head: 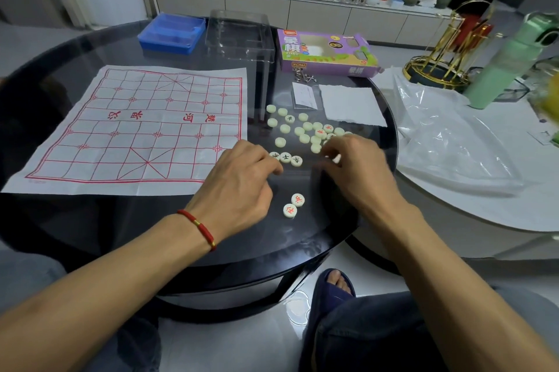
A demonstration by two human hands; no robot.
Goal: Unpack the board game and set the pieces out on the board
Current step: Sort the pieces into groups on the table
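Paper board lies flat and bare on the bench; pieces sit scattered just right of it, mostly face down. I judge I'm sorting faces. Left hand: fingers curled, tips on bench, grip empty. Right hand blurred over the heap; grip unreadable.

The white paper board is ruled with a red grid and red characters, lying on the glossy black round surface. At three o'clock from it, the cream round game pieces show red or black characters or blank faces, and two red-marked cream discs sit at six o'clock of them. At twelve o'clock stand a purple and yellow cardboard game box, a clear plastic tray and a blue plastic tray; a red cord bracelet with gold beads circles the left wrist.
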